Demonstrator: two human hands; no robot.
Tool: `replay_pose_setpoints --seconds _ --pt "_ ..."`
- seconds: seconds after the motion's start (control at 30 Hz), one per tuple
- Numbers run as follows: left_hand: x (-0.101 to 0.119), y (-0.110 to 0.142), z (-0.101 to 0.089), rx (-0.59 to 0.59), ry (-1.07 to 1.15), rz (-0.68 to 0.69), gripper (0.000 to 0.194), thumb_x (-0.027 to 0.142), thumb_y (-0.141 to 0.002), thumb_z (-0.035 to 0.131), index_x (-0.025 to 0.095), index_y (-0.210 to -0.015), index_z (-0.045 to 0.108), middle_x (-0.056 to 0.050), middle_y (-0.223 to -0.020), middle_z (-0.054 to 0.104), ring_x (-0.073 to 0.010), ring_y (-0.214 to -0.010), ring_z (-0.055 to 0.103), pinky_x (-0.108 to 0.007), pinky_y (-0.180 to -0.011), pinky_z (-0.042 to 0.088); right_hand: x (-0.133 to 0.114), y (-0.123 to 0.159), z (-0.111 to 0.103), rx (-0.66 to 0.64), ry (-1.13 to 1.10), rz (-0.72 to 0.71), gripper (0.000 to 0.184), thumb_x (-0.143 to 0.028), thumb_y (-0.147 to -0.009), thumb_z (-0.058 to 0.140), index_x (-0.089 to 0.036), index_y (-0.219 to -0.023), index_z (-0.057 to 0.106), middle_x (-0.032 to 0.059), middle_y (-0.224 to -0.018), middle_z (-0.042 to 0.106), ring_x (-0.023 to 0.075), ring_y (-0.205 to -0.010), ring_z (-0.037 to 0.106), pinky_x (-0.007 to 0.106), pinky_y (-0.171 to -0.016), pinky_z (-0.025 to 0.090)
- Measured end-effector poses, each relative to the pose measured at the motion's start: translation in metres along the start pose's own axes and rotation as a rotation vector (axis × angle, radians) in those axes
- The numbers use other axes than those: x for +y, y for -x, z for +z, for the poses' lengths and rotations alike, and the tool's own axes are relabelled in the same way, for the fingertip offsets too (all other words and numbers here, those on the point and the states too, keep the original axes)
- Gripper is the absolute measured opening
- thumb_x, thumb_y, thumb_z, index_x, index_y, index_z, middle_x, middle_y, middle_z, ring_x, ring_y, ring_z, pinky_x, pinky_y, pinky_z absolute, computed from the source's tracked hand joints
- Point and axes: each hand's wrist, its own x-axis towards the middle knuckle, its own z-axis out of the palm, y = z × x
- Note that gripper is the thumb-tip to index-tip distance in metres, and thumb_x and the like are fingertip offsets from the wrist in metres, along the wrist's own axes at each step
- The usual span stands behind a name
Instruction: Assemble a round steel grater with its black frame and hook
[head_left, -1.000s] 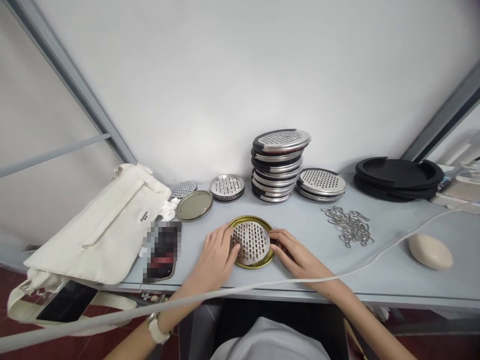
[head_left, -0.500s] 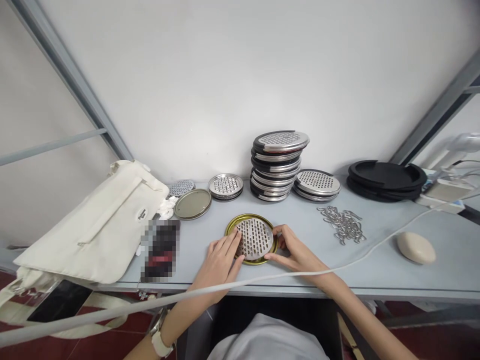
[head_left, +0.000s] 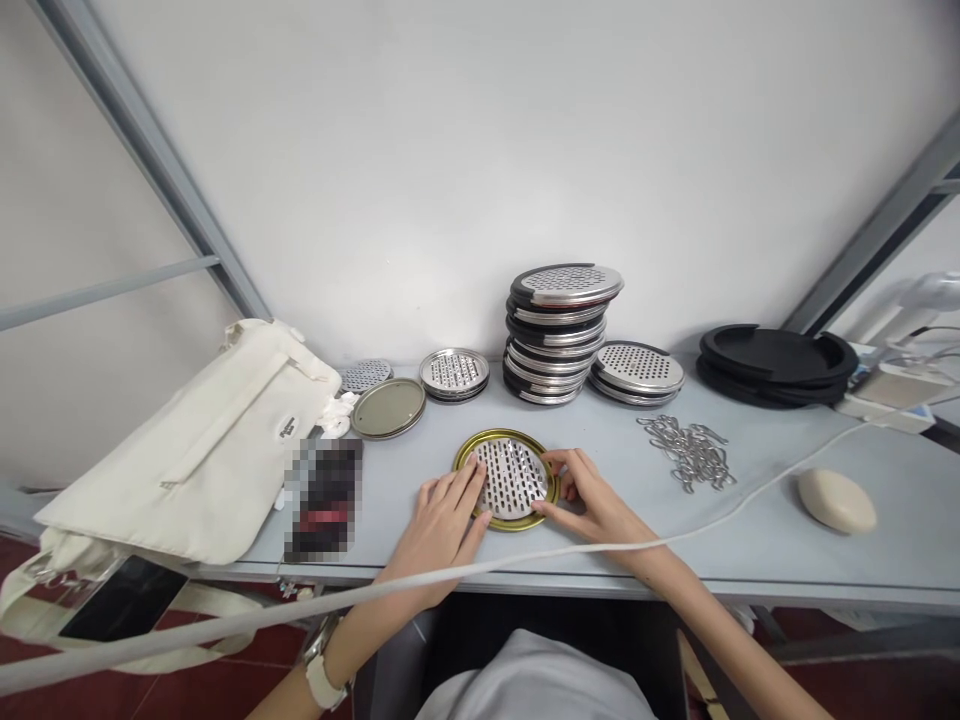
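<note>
In front of me on the table lies a round metal grater disc [head_left: 513, 478], set flat inside a gold-rimmed dish [head_left: 501, 436]. My left hand [head_left: 442, 515] rests at its left side, fingers stretched onto the disc's edge and thumb apart near the front rim. On the right, my right hand [head_left: 589, 498] grips the dish's rim between thumb and fingers, its fingertips partly hidden. Closest behind are a dull gold lid [head_left: 388, 407] and a small stack topped by a grater disc [head_left: 454, 371].
A tall stack of black-edged graters [head_left: 564, 335] stands by the wall, beside a shorter stack [head_left: 637, 368]. To the right are metal clips [head_left: 690, 452], black round holders [head_left: 780, 362] and a beige oval object [head_left: 836, 500]. A white cable [head_left: 525, 558] crosses over my forearms; a cream bag [head_left: 195, 450] lies left.
The grater disc, slightly raised before, has settled flat into the gold-rimmed dish. Both hands stay almost in place. The view has shifted slightly.
</note>
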Motion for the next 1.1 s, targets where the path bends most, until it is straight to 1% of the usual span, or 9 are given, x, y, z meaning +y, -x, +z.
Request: replay_pose_setpoints --seconds 0.1,0.23,0.37,0.53,0.6,0.7,0.8,0.97,1.1 --pt "0.000 0.000 0.000 0.015 -0.006 -0.001 0.053 0.036 -0.101 0.033 0.021 -0.150 0.020 -0.011 -0.151 0.033 -0.0237 -0.132 0.036 -0.044 -0.106 0.030 -0.004 -0.001 -0.003 -0.030 0.011 -0.016 0.030 -0.034 -0.087 0.060 -0.023 -0.114 0.051 0.0040 -0.099 0.050 0.0159 -0.075 0.053 0.032 -0.074 0.051" --pt "-0.001 0.000 0.002 0.023 -0.014 -0.001 0.054 0.035 -0.101 0.033 0.021 -0.151 0.019 -0.011 -0.150 0.034 -0.0242 -0.131 0.038 -0.044 -0.104 0.032 -0.010 -0.001 -0.005 -0.089 0.009 -0.062 0.014 -0.033 -0.092 0.053 -0.024 -0.101 0.060 0.0036 -0.095 0.050 0.0155 -0.075 0.054 0.030 -0.074 0.050" --pt "-0.001 0.000 0.002 0.013 -0.007 0.001 0.054 0.036 -0.100 0.033 0.023 -0.151 0.018 -0.010 -0.150 0.034 -0.0241 -0.132 0.036 -0.044 -0.104 0.032 -0.013 0.000 -0.006 -0.131 -0.013 -0.082 0.018 -0.033 -0.095 0.050 -0.023 -0.098 0.065 0.0034 -0.090 0.053 0.0143 -0.069 0.054 0.028 -0.068 0.049" --pt "0.002 0.000 -0.003 0.022 0.042 -0.016 0.056 0.035 -0.100 0.034 0.023 -0.151 0.014 -0.011 -0.151 0.032 -0.0234 -0.134 0.035 -0.043 -0.106 0.030 -0.013 -0.001 -0.006 -0.071 -0.048 -0.066 0.027 -0.034 -0.097 0.043 -0.022 -0.094 0.067 0.0052 -0.088 0.059 0.0168 -0.075 0.058 0.029 -0.069 0.050" --pt "0.003 0.000 -0.005 0.024 0.075 -0.022 0.055 0.034 -0.100 0.034 0.023 -0.150 0.016 -0.011 -0.150 0.035 -0.0228 -0.133 0.036 -0.043 -0.106 0.030 -0.012 -0.001 -0.006 -0.056 -0.045 -0.053 0.028 -0.035 -0.097 0.043 -0.021 -0.094 0.067 0.0054 -0.086 0.059 0.0167 -0.073 0.058 0.029 -0.067 0.049" --pt "0.003 0.000 -0.007 0.024 0.091 -0.025 0.047 0.034 -0.100 0.035 0.023 -0.145 0.027 -0.010 -0.147 0.039 -0.0223 -0.133 0.036 -0.042 -0.106 0.030 -0.012 -0.001 -0.006 -0.052 -0.035 -0.043 0.026 -0.035 -0.097 0.044 -0.021 -0.096 0.066 0.0049 -0.084 0.058 0.0151 -0.065 0.054 0.028 -0.060 0.047" --pt "0.003 0.000 -0.006 0.020 0.068 -0.013 0.041 0.033 -0.100 0.035 0.024 -0.140 0.036 -0.009 -0.147 0.038 -0.0227 -0.134 0.035 -0.043 -0.106 0.031 -0.012 0.000 -0.006 -0.069 -0.029 -0.050 0.023 -0.033 -0.096 0.044 -0.021 -0.096 0.064 0.0042 -0.085 0.057 0.0140 -0.063 0.052 0.027 -0.058 0.045" --pt "0.002 0.000 -0.006 0.022 0.050 -0.005 0.040 0.031 -0.099 0.036 0.023 -0.138 0.039 -0.010 -0.147 0.038 -0.0227 -0.133 0.036 -0.043 -0.105 0.032 -0.012 0.001 -0.005 -0.083 -0.067 -0.014 0.016 -0.032 -0.096 0.045 -0.021 -0.095 0.057 0.0012 -0.080 0.055 0.0136 -0.062 0.051 0.026 -0.058 0.044" --pt "0.001 0.000 -0.005 0.025 0.059 -0.006 0.040 0.032 -0.100 0.036 0.022 -0.139 0.039 -0.010 -0.146 0.039 -0.0223 -0.134 0.036 -0.044 -0.106 0.031 -0.010 0.001 -0.004 -0.084 -0.120 0.015 0.014 -0.031 -0.096 0.044 -0.021 -0.105 0.049 -0.0010 -0.076 0.055 0.0139 -0.062 0.051 0.026 -0.059 0.045"
